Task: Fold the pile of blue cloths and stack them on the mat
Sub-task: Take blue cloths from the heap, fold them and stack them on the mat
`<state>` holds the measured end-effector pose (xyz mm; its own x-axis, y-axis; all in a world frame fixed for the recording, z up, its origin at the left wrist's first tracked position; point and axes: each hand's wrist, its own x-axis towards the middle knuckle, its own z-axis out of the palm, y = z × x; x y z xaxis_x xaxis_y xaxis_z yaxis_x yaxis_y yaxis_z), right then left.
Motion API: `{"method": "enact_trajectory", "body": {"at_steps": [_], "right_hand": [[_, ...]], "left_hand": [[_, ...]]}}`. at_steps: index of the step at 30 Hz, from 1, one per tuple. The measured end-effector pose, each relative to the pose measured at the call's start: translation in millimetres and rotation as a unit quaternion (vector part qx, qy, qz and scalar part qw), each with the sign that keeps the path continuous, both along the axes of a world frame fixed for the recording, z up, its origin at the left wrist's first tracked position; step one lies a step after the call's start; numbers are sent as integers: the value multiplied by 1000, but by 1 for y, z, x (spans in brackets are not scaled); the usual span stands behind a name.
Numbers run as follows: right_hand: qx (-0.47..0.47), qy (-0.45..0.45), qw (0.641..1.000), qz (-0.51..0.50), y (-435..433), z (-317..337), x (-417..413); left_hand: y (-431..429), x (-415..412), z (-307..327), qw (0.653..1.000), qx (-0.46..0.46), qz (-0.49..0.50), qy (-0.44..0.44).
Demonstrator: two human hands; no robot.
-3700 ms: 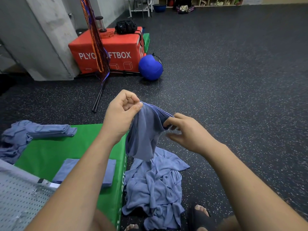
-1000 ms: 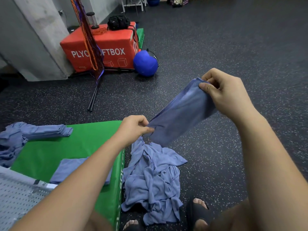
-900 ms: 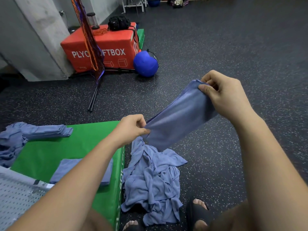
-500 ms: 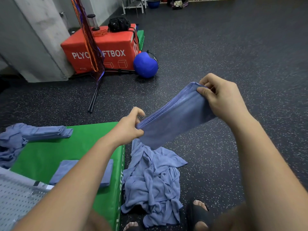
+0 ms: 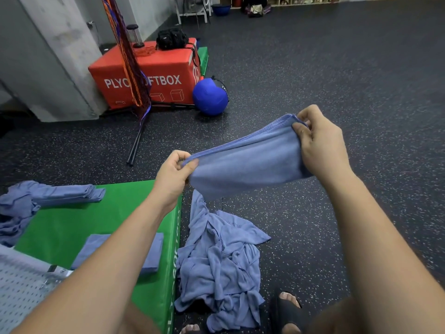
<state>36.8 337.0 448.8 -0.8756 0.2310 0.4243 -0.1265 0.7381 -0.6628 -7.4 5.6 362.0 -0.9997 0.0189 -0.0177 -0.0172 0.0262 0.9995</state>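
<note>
A blue cloth (image 5: pixel 245 165) hangs stretched in the air between my hands, doubled over along its top edge. My left hand (image 5: pixel 173 172) pinches its near-left end and my right hand (image 5: pixel 317 145) grips its far-right end, higher up. Below them a crumpled pile of blue cloths (image 5: pixel 221 261) lies on the dark floor beside the green mat (image 5: pixel 72 227). On the mat lies one folded blue cloth (image 5: pixel 147 256), partly hidden by my left forearm. More blue cloths (image 5: pixel 55 196) lie at the mat's far-left edge, some folded, some bunched.
A red plyo box (image 5: pixel 149 75) with a black bag (image 5: pixel 172 38) on it stands at the back left, a blue ball (image 5: pixel 210 96) beside it. A stand with coloured ropes (image 5: pixel 134 75) rises before the box. A white perforated panel (image 5: pixel 21 285) is at the lower left. My sandalled foot (image 5: pixel 286 307) is below.
The cloth, first lifted bunched from the pile, is now pulled out flat between my hands. In the last second my right hand came lower and nearer, and my left hand re-pinched the doubled edge.
</note>
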Motion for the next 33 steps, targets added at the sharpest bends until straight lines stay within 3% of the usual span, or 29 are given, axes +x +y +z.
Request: {"method": "enact_trajectory", "body": {"at_steps": [8, 12, 16, 22, 28, 33], "right_hand": [[-22, -16, 999, -23, -3, -6, -1], [-64, -5, 997, -36, -8, -5, 1], [-92, -14, 994, -55, -23, -7, 5], [-67, -41, 997, -4, -76, -32, 13], [-47, -68, 994, 67, -122, -58, 22], [-111, -88, 988, 65, -142, -66, 25]], "left_hand": [[9, -2, 9, 985, 161, 32, -43], [16, 2, 5, 992, 110, 68, -8], [26, 8, -2, 991, 66, 99, -57], [51, 18, 2, 974, 133, 67, -172], [64, 35, 14, 982, 131, 43, -128], [64, 45, 26, 990, 96, 52, -93]]}}
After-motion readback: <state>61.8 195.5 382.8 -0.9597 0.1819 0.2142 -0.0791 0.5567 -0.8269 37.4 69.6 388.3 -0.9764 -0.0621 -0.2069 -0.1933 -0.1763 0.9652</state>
